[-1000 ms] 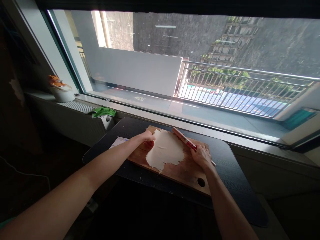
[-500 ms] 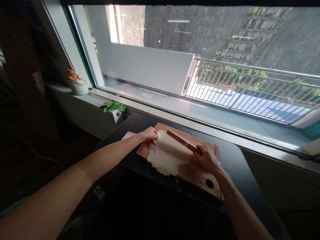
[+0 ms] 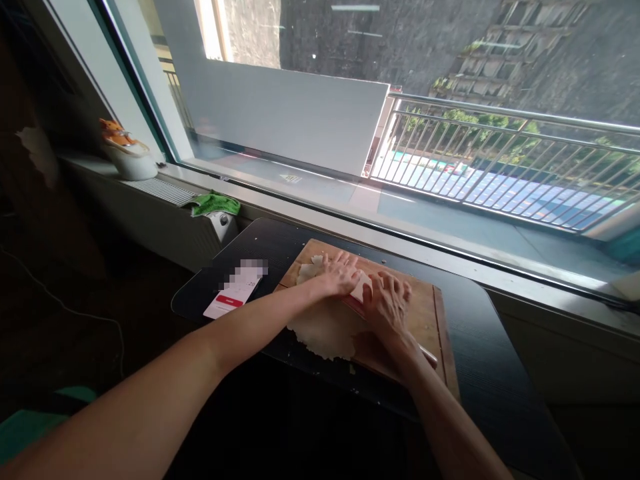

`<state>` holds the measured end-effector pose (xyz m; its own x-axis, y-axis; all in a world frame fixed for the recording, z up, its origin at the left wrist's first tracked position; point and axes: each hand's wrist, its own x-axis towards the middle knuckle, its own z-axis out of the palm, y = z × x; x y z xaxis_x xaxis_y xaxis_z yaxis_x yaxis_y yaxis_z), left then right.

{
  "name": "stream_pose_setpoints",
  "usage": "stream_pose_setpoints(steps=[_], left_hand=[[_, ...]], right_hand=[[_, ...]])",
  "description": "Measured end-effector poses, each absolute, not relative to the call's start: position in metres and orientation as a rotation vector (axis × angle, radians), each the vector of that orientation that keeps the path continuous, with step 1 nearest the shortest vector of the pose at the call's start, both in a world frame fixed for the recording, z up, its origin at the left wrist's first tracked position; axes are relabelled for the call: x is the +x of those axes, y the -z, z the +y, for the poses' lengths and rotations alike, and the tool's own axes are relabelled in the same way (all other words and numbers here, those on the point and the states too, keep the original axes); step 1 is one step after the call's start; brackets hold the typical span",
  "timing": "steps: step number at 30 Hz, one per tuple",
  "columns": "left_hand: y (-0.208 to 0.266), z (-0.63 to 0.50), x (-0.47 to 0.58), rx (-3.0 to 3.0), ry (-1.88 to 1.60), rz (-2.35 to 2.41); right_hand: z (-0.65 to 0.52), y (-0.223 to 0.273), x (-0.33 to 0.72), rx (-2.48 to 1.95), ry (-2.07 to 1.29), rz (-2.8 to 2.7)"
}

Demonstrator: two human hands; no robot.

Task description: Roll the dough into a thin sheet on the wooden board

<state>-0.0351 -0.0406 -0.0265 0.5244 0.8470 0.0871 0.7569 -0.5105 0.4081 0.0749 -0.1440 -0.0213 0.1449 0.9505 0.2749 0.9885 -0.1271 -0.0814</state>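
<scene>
A thin, ragged-edged sheet of pale dough (image 3: 323, 330) lies on a wooden board (image 3: 425, 310), its near edge reaching past the board's front. Across the dough lies a rolling pin (image 3: 428, 357), mostly covered by my hands, with its right end showing beside my right wrist. My left hand (image 3: 341, 275) rests flat over the pin's far left part, fingers stretched out. Palm down on the pin, my right hand (image 3: 389, 301) is just to the right, its fingers spread and slightly bent. A pale, reddish stretch of the pin shows between the two hands.
A phone (image 3: 235, 293) with a lit screen lies left of the board on the dark table (image 3: 480, 333). Beyond stand a radiator (image 3: 165, 217) with a green cloth (image 3: 216, 203) and a white pot (image 3: 133, 162), beside a large window. Dough crumbs dot the table.
My left hand has let go of the dough's edge and moved right onto the rolling pin. The pin, earlier held up by my right hand, is now down on the dough under both hands.
</scene>
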Motion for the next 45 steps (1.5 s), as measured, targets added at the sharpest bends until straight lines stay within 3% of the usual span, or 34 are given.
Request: stream_pose_setpoints(steps=[5, 12, 20, 30, 38, 45], left_hand=[[0.028, -0.028, -0.029, 2.4, -0.56, 1.457], [0.014, 0.006, -0.007, 2.529, -0.734, 1.47], [0.034, -0.063, -0.051, 2.724, -0.527, 1.107], [0.014, 0.006, -0.015, 2.697, -0.645, 1.441], [0.027, -0.06, -0.063, 2.963, -0.467, 0.854], [0.012, -0.007, -0.026, 2.76, -0.427, 1.25]], right_hand=[[-0.149, 0.022, 0.097, -2.226, 0.3, -1.934], [-0.075, 0.008, 0.132, -2.473, -0.122, -1.746], [-0.146, 0.033, 0.12, -2.211, 0.196, -1.992], [-0.07, 0.011, 0.136, -2.415, -0.094, -1.742], [-0.141, 0.028, 0.127, -2.14, 0.207, -2.068], [-0.082, 0.007, 0.136, -2.448, -0.061, -1.848]])
